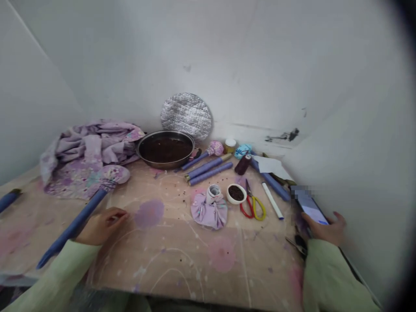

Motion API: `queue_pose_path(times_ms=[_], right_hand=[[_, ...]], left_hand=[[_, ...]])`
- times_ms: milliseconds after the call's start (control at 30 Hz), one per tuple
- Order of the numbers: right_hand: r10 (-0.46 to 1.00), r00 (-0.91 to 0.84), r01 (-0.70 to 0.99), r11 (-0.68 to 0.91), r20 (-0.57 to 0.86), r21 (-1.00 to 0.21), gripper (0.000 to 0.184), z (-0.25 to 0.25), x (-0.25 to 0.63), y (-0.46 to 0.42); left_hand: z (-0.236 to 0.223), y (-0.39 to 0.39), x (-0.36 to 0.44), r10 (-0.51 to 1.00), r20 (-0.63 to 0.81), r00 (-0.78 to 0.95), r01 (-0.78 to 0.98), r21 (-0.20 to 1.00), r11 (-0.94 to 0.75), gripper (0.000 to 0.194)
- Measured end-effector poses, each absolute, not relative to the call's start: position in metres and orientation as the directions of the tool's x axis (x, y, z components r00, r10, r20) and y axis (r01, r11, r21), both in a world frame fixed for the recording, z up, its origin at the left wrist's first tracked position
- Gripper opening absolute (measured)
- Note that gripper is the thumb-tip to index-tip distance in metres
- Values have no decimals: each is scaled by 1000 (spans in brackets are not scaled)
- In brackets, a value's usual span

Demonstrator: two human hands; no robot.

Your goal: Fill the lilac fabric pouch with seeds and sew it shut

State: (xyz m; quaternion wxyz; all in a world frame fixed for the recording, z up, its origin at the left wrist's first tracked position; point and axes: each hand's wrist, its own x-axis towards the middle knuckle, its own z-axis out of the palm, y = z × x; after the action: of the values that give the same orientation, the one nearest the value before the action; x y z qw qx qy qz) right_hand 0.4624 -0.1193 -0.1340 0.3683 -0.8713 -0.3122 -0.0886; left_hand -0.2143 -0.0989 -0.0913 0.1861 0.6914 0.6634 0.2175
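My left hand (101, 225) rests on the table with fingers curled loosely, beside a long blue stick (73, 227) topped by a fabric-covered head (113, 174); I cannot tell whether it grips the stick. My right hand (325, 229) is closed round a phone (310, 207) at the table's right edge, its screen lit. Between the hands lies a small lilac fabric bundle (209, 208) tied round a white roll. A little white bowl of dark seeds (236, 193) and red-and-yellow scissors (251, 203) sit to its right.
At the back stands a metal pan of dark seeds (165, 149), a round foil disc (186, 116) against the wall, and a heap of lilac cloth (87, 151). Blue sticks (208, 168), a thread spool (242, 164), a small jar (230, 145), a white marker (272, 200) and paper (271, 167) lie nearby.
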Motion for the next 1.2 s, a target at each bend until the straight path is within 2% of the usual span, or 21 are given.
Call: queue_pose_path(times_ms=[100, 233, 300, 433, 600, 733, 933, 1067, 1200], right_hand=[[465, 820, 560, -536, 333, -631, 89, -134, 461, -117], [503, 804, 574, -518, 317, -634, 92, -134, 460, -117], [515, 801, 574, -521, 304, -631, 93, -134, 460, -116], [552, 782, 604, -553, 290, -574, 93, -133, 462, -116], [610, 759, 634, -616, 227, -468, 91, -133, 470, -119], [654, 735, 660, -632, 177, -407, 89, -126, 470, -119], [675, 731, 660, -661, 100, -358, 91, -115, 462, -122], [710, 693, 699, -619, 125, -357, 86, -115, 461, -127], [692, 688, 713, -588, 219, -381, 94, -119, 466, -135]], left_hand=[[-87, -95, -208, 998, 47, 45, 826, 560, -63, 45], [-75, -90, -197, 992, -60, 107, 832, 552, -57, 39], [-73, -90, -192, 991, -64, 114, 837, 544, -61, 36], [-74, -91, -184, 994, -6, 109, 843, 530, -89, 34], [-60, -87, -172, 976, -53, 213, 858, 487, -162, 24], [-46, -79, -152, 930, 28, 366, 804, 495, -331, 27], [-24, -67, -98, 779, 170, 604, 638, 483, -600, 30], [-14, -57, -56, 665, 346, 662, 510, 442, -738, 27], [-9, -44, -23, 569, 457, 683, 465, 328, -822, 34]])
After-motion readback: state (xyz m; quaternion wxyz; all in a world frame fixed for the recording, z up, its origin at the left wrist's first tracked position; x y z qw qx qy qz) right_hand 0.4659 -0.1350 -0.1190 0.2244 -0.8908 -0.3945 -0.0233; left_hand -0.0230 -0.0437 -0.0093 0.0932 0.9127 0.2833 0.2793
